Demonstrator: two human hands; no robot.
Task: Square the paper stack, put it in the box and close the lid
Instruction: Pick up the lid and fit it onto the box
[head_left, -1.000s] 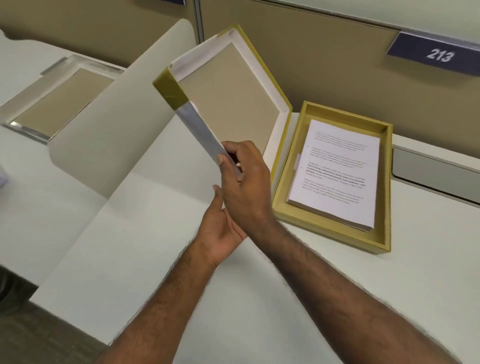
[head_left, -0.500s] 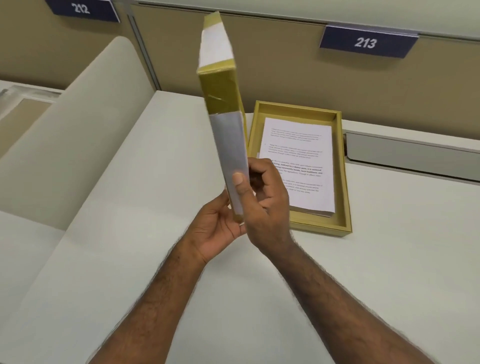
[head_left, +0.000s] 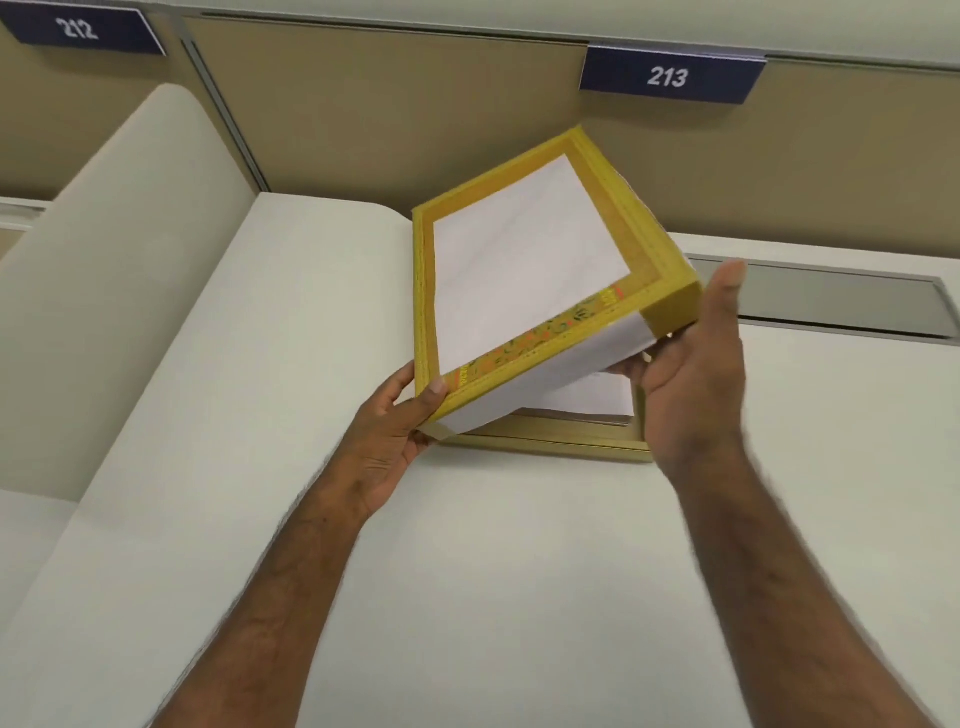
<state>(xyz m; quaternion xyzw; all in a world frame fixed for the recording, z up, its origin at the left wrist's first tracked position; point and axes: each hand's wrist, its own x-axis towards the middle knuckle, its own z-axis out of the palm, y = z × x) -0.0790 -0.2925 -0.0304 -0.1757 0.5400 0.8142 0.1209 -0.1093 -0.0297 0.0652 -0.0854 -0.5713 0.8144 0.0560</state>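
A yellow-bordered lid (head_left: 524, 291) with a white top panel hangs tilted over the gold box (head_left: 550, 444), its right side raised. My left hand (head_left: 397, 431) grips the lid's near left corner. My right hand (head_left: 691, 374) holds the near right corner from beneath, fingers spread upward along its side. The paper stack (head_left: 587, 402) lies inside the box; only its near edge shows under the lid. The rest of the box is hidden by the lid.
The box sits on a white desk (head_left: 493, 571) against a tan partition with number plates 212 (head_left: 78, 28) and 213 (head_left: 667, 77). A curved white divider (head_left: 119, 270) rises at the left. A grey cable slot (head_left: 831, 299) lies to the right.
The lid has turned from standing on edge, left of the box, to top side up over the box. My right hand moved from the lid's left edge to its right corner.
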